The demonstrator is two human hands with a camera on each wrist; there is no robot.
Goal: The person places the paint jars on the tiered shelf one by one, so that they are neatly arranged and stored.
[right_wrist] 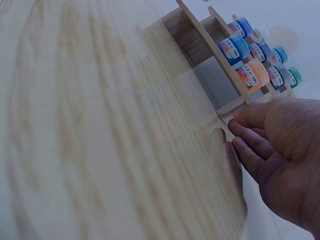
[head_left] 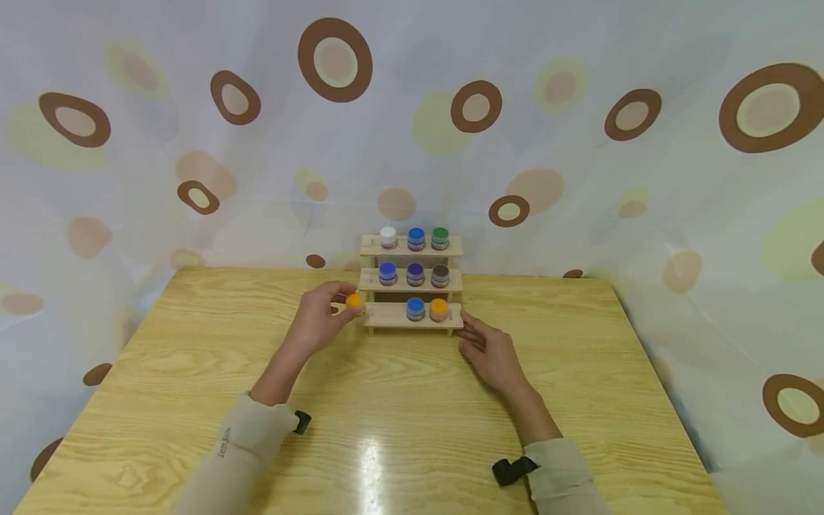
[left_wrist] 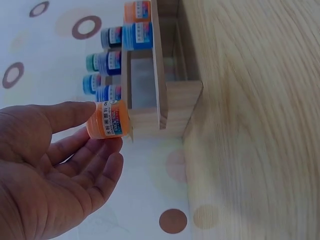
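My left hand (head_left: 320, 315) holds a small orange paint jar (left_wrist: 107, 120) between its thumb and fingers, just off the left end of the lowest step. The jar's printed label faces the left wrist camera. The three-step wooden rack (head_left: 380, 315) stands against the patterned backdrop. On its lowest step are a blue jar (head_left: 415, 309) and another orange jar (head_left: 439, 310), both towards the right. Fingertips of my right hand (head_left: 494, 355) rest at the right end of that step, the fingers loosely bent and the thumb near the index finger.
Several more jars stand on the rack: a blue-violet (head_left: 388, 273), a dark purple (head_left: 415, 274) and a dark grey jar (head_left: 440, 275) on the middle step; a white (head_left: 388, 237), a blue (head_left: 416, 238) and a green jar (head_left: 440, 238) on top. The wooden table (head_left: 399, 400) extends towards me.
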